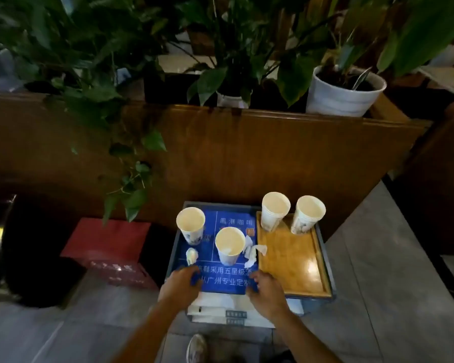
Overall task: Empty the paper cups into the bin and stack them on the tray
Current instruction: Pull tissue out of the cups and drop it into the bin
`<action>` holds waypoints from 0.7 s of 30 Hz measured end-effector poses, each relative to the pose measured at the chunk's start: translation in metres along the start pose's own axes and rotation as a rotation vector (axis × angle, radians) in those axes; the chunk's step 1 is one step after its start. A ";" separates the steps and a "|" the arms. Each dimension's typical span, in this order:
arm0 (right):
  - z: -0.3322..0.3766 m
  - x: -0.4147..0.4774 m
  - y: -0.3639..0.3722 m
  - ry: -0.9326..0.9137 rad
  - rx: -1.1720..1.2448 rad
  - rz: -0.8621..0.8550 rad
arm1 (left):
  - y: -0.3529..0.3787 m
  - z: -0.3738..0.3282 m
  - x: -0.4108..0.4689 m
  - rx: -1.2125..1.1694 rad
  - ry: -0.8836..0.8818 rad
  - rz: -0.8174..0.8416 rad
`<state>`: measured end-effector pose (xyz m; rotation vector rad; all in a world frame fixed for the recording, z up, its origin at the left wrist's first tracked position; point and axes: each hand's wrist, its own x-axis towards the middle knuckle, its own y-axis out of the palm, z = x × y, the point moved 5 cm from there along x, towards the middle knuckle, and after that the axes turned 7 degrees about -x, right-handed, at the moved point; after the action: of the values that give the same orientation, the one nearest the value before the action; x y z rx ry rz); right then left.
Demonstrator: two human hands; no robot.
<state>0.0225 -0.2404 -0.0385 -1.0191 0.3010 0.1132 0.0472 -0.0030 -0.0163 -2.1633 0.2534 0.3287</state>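
- Four cups upright: two on the blue sheet (220,281), at (190,225) and (230,245); two on the tray (294,263), at (275,211) and (309,214), the former a nested stack.
- Left hand (182,283) and right hand (265,288) curled over the sheet's near edge, cups just beyond.
- Crumpled tissues (252,252) beside the nearest cup.

Matt paper is seen on the cups (228,247), glossy varnished wood on the tray (294,263), a smooth printed blue sheet (222,280) beneath, crumpled tissue (252,251) beside it, glazed ceramic on the white pot (344,93), and polished wood on the panel (247,153).
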 end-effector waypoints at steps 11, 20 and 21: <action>0.007 0.095 0.004 -0.073 -0.303 0.007 | 0.001 0.016 0.086 0.058 -0.002 0.138; 0.009 0.131 0.030 -0.005 -0.380 0.173 | 0.020 0.030 0.121 0.107 0.059 0.254; 0.009 0.131 0.031 0.012 -0.347 0.161 | 0.021 0.032 0.123 0.113 0.067 0.258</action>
<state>0.1424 -0.2226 -0.0984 -1.3392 0.3830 0.3130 0.1526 0.0038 -0.0901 -2.0347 0.5783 0.3785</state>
